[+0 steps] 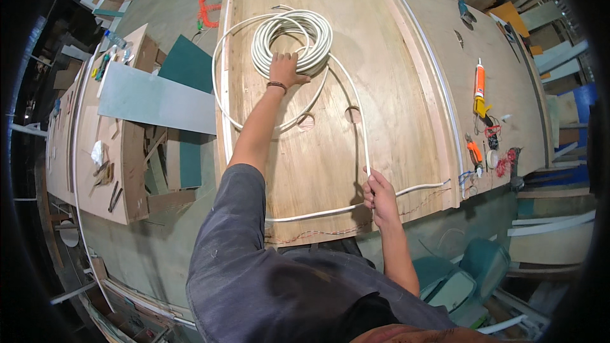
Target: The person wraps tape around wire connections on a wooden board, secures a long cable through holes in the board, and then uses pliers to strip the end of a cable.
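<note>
this looks like a workshop, with its broad wooden panel (pixel 397 95), orange-handled pliers (pixel 474 149) and wood scraps (pixel 170 201)

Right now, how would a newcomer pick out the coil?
Find the big wooden board mid-view. On its far half, left of centre, lies the coil, with the person's left hand on it. It is pale cable wound in many round loops, unlike the single pale cable running across the board's near end.

There are two hands (pixel 380 199), one cable coil (pixel 322 39), two holes (pixel 352 114).
</note>
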A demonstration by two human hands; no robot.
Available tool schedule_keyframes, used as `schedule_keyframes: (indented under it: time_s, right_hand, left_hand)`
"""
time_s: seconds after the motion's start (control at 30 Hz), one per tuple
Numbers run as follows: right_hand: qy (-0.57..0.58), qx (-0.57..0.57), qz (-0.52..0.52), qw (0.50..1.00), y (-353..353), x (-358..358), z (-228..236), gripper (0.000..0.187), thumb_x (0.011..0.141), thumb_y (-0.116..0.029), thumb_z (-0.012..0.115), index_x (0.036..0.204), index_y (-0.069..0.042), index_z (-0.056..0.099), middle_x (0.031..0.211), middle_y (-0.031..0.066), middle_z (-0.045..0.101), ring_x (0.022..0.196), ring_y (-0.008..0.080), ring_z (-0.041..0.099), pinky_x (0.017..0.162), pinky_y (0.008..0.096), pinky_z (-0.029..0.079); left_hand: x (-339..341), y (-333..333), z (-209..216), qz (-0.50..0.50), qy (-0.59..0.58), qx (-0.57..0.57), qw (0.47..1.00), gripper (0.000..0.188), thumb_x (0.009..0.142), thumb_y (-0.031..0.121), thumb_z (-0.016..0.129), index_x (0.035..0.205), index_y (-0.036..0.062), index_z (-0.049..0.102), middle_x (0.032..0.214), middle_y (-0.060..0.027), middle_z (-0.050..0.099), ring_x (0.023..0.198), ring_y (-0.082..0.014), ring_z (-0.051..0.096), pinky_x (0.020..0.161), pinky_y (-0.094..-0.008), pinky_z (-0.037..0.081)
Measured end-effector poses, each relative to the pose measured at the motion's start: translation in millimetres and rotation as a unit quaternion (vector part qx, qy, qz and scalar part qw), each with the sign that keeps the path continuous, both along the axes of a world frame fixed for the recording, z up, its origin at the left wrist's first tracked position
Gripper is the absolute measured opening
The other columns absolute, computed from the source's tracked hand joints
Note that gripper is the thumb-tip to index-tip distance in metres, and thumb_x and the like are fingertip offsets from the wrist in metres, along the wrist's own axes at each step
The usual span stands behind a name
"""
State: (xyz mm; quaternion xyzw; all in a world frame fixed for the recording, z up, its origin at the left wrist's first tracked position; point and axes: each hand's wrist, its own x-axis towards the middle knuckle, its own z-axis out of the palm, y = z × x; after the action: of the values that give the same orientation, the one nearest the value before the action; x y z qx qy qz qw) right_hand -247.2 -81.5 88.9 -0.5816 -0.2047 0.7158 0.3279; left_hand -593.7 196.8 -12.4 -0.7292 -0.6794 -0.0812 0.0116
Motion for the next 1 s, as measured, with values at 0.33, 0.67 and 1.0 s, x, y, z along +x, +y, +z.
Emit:
schedule_keyframes:
  time_s: [0.33,0.67,1.0]
  right_hand:
    - [-0.257,0.109,-0.015,0.960,-3,49,-18,0.035,0.099,-0.022,0.065,0.126,0.001,0.066,0.076,-0.0044,0.054,0.065,0.0030,0.042,0.055,0.0218,0.033]
    - [-0.495,0.213,0.071,0.839,-18,74,-13,0.033,0.100,-0.024,0.059,0.120,0.001,0.068,0.097,0.0215,0.072,0.091,0.0293,0.070,0.083,0.0372,0.051]
    - [-0.554,0.217,0.038,0.803,21,46,52,0.032,0.100,-0.025,0.058,0.118,-0.001,0.069,0.089,0.0216,0.071,0.083,0.0353,0.069,0.076,0.0422,0.051]
  left_hand:
    - [-56,41,22,-0.147,-0.028,-0.020,0.989,0.052,0.083,0.052,0.072,0.097,0.0032,0.061,0.085,-0.0210,0.069,0.084,-0.0410,0.067,0.075,-0.0494,0.053]
    - [-58,50,63,-0.171,-0.007,-0.108,0.979,0.051,0.079,0.050,0.071,0.101,0.0035,0.066,0.096,-0.0220,0.071,0.095,-0.0398,0.068,0.084,-0.0487,0.054]
    - [-71,58,35,-0.100,-0.052,-0.251,0.961,0.076,0.072,0.050,0.074,0.129,0.0016,0.060,0.124,-0.0249,0.066,0.115,-0.0402,0.062,0.100,-0.0447,0.049]
